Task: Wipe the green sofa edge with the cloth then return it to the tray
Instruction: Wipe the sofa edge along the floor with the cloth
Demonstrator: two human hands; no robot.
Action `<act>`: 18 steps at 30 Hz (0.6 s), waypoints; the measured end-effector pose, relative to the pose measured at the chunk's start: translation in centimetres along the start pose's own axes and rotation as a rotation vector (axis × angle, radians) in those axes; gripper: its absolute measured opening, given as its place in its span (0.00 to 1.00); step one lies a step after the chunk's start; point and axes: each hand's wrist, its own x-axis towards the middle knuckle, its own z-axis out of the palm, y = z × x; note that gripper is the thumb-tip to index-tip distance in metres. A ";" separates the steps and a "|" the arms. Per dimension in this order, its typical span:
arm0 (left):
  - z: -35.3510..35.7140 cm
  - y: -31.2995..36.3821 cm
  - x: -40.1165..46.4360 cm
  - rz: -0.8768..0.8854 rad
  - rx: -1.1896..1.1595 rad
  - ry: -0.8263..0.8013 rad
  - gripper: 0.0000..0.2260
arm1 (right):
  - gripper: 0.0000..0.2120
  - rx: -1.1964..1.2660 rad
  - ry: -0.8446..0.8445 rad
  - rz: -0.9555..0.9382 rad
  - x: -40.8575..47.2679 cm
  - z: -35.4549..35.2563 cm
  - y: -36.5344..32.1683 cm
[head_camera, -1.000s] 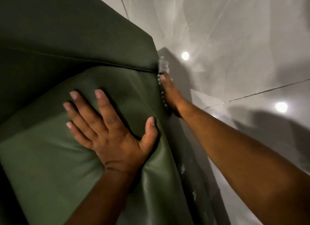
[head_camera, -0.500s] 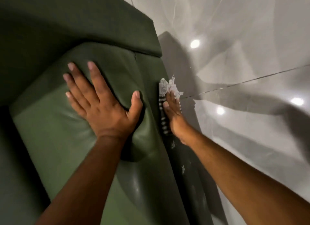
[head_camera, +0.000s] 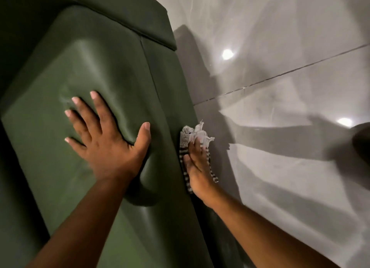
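The green sofa (head_camera: 112, 71) fills the left half of the view, its outer side edge (head_camera: 174, 99) running down the middle. My right hand (head_camera: 197, 167) presses a white cloth with dark stripes (head_camera: 190, 135) against that edge, low on the sofa's outer side. The cloth bunches above my fingertips and trails beside my wrist. My left hand (head_camera: 108, 139) lies flat on the seat cushion, fingers spread, denting the leather. No tray is in view.
Glossy grey floor tiles (head_camera: 280, 127) lie right of the sofa, with a dark grout line and bright light reflections. A dark rounded shape (head_camera: 362, 139) sits at the right border. The darker sofa armrest (head_camera: 120, 13) runs across the top left.
My right hand has slid the cloth along the sofa's side edge toward me, away from the armrest corner. My left hand stays pressed on the cushion. The camera has shifted.
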 end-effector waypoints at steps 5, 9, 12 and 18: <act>1.6 -0.2 0.3 0.005 0.012 0.128 0.47 | 0.30 -0.110 -0.005 -0.177 4.8 0.1 -2.3; 2.4 -0.4 0.2 0.024 -0.008 0.151 0.47 | 0.31 -0.189 0.025 -0.258 13.8 -1.0 -6.8; 3.0 -0.4 0.5 0.029 -0.014 0.180 0.47 | 0.27 -0.036 0.016 -0.170 18.0 -3.0 -7.2; 3.4 -0.5 0.4 0.031 -0.010 0.185 0.47 | 0.32 0.119 0.023 0.059 13.0 -2.6 -0.6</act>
